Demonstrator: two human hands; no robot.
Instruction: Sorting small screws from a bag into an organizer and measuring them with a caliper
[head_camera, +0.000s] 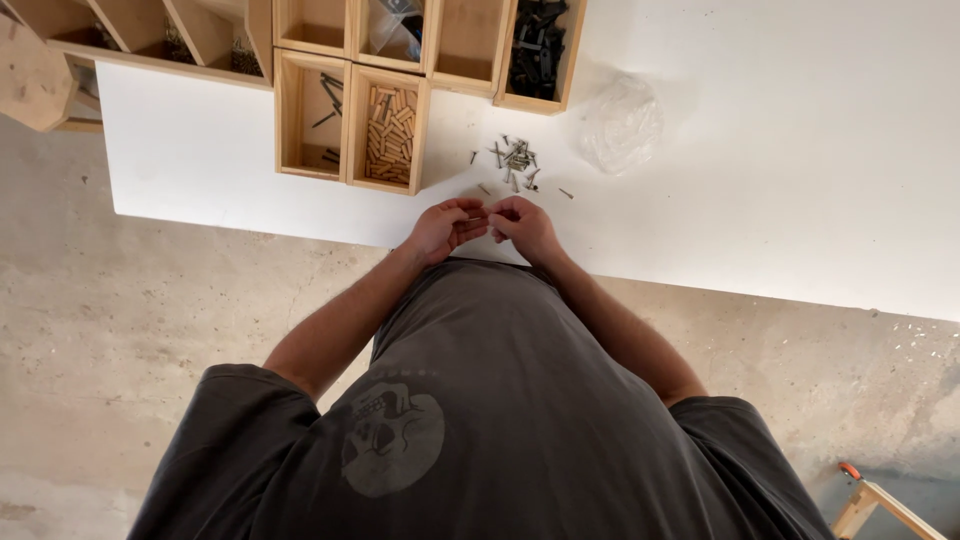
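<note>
- Both hands, left hand (445, 228) and right hand (523, 226), meet fingertip to fingertip over the table's (800, 150) near edge.
- A scatter of screws (516, 162) lies just beyond them.
- A crumpled plastic bag (621, 124) lies right of the screws.
- Wooden compartment boxes (350, 125) sit left of the screws; one holds dowels (390, 133).

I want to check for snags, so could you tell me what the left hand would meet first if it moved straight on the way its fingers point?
The left hand points at the right hand, already fingertip to fingertip, so it meets that first.
</note>
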